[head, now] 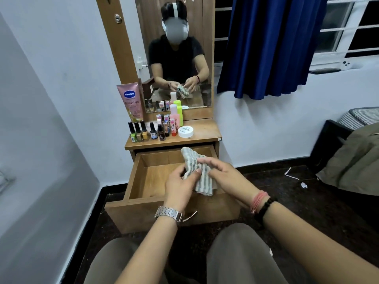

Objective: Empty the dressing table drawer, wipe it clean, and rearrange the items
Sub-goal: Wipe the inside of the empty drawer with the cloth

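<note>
Wooden dressing table (202,131), against the wall, mirror (174,48) rising behind its top. Standing on the top: pink lotion tube (131,102) upright at back left; nail polish bottles (141,131) in a row along the front; small bottles (166,124) clustered mid-top; pink bottle (174,115) and yellow-green bottle (178,111) behind them; flat white jar (185,131) just right of the cluster.

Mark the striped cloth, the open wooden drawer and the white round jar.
striped grey-white cloth (202,177), head view, lower folded part.
open wooden drawer (155,177), head view, bare floor.
white round jar (185,131), head view, lid.
</note>
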